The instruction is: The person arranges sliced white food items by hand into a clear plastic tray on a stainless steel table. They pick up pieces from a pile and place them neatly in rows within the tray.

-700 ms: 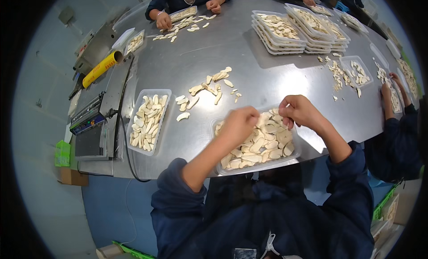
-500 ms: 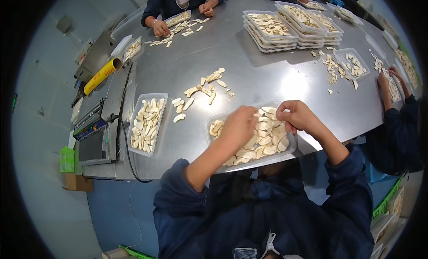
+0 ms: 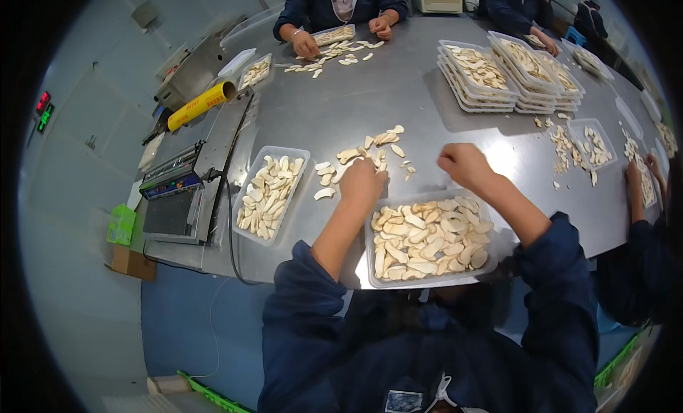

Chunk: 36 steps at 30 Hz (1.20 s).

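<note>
A clear plastic tray (image 3: 432, 278) full of pale, flat, dried-looking slices (image 3: 427, 231), much like sliced mushroom, lies close in front of me. My left hand (image 3: 364, 182) is beyond its far left corner, fingers drawn together at a loose heap of slices (image 3: 385, 138); its fingertips are partly hidden. My right hand (image 3: 464, 164) is over the table past the tray's far right edge, with curled fingers pressed together. Whatever it may hold is too small to tell. Left of my left hand stands a second filled tray (image 3: 246, 231).
A black-topped machine (image 3: 174, 212) with a cable and a yellow tube (image 3: 201, 106) occupy the left side. Stacked filled trays (image 3: 478, 103) stand at the far right. Co-workers' hands (image 3: 306, 44) handle slices across the table and at the right, near another tray (image 3: 610, 146).
Both hands have left the slices in the near tray. My left hand has moved outward to the loose heap, and my right hand away past the far edge. The whole view has shifted.
</note>
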### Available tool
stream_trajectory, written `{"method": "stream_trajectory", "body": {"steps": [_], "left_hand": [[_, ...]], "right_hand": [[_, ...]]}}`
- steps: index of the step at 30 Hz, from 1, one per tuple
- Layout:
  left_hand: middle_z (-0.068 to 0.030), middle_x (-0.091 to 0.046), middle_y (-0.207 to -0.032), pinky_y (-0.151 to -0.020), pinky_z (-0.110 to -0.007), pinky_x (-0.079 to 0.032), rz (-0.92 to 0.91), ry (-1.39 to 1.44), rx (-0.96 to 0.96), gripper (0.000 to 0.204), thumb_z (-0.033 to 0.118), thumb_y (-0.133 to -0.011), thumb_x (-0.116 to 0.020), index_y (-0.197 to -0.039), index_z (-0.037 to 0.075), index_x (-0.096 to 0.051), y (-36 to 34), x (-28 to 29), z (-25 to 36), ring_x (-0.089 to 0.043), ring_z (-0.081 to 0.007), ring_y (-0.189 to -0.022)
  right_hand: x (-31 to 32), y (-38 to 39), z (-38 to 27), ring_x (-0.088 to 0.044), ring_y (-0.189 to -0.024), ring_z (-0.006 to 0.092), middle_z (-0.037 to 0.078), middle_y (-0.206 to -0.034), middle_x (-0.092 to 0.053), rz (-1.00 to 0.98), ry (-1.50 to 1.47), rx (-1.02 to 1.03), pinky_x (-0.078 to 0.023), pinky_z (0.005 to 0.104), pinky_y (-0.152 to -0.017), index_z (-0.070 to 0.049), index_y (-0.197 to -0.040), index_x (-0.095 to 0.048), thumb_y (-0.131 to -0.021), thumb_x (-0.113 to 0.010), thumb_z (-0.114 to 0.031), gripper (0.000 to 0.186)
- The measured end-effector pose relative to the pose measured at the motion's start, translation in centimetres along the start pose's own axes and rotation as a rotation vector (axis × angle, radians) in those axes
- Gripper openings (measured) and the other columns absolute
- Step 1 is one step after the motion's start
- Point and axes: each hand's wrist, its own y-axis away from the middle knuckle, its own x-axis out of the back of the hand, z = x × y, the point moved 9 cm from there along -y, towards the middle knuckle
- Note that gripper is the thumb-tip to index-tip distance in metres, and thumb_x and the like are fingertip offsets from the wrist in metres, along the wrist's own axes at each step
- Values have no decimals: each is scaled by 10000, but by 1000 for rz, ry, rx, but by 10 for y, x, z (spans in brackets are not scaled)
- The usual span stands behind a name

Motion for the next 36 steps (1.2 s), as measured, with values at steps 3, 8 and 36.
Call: {"method": "stream_trajectory", "body": {"steps": [3,8,36], "left_hand": [[-189,-640,-848,-692,-436,-498,41,-6,-16,214,215,-741,-658,-791,7,-666,-6,-5,7,-632,-347,-785],[-198,-650,-779,-699,-434,-496,17,73,-7,173,164,-720,-648,-749,-6,-666,-5,-19,-8,-633,-349,-740],[-225,-407,-1346,-1032,-422,-318,-246,178,-421,517,192,-836,-639,-1271,-14,-449,115,-26,150,-351,-373,-1269]], "right_hand": [[-40,-50,-15,-629,-805,379,213,-866,-654,17,223,98,-503,430,-737,-13,-844,-675,-809,-569,-216,232],[-77,-84,-1,-644,-811,367,201,-844,-669,-144,180,-70,-513,414,-718,-25,-823,-687,-752,-610,-185,192],[39,138,50,-627,-625,282,171,-678,-638,-128,-171,-297,-495,353,-594,6,-759,-647,-758,-669,-196,203]]}}
